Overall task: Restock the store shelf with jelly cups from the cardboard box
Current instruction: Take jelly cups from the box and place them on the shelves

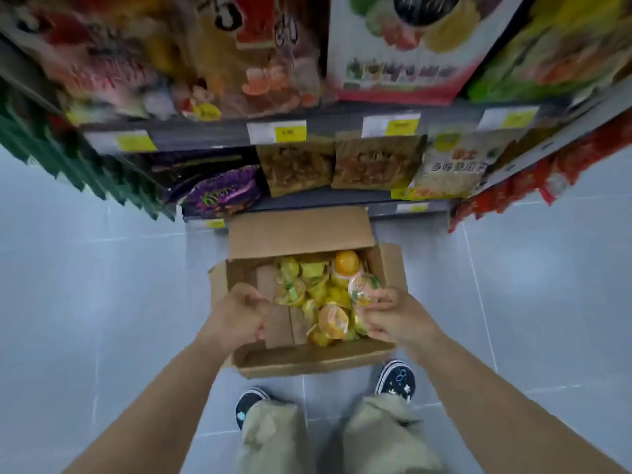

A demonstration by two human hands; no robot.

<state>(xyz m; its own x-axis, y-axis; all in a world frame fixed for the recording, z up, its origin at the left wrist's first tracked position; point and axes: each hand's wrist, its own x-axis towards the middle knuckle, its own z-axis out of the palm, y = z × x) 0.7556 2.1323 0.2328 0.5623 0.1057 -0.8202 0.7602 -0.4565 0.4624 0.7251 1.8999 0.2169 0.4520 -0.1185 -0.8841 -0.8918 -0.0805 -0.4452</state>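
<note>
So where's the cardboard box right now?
In the head view, the cardboard box sits open on the floor at centre, between the shoes and the bottom shelf.

Open cardboard box (307, 362), yellow jelly cups (325, 295) heaped inside

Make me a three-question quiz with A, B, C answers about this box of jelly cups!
1. Where is the cardboard box? A on the floor; B on a shelf; C on a cart.
2. What colour are most jelly cups? A blue; B yellow; C purple.
3. What is the right hand doing? A hanging empty; B holding a jelly cup; C closing the box.
Answers: 1 A, it rests on the floor by the shoes. 2 B, the heap looks yellow. 3 B, it pinches one cup.
</note>
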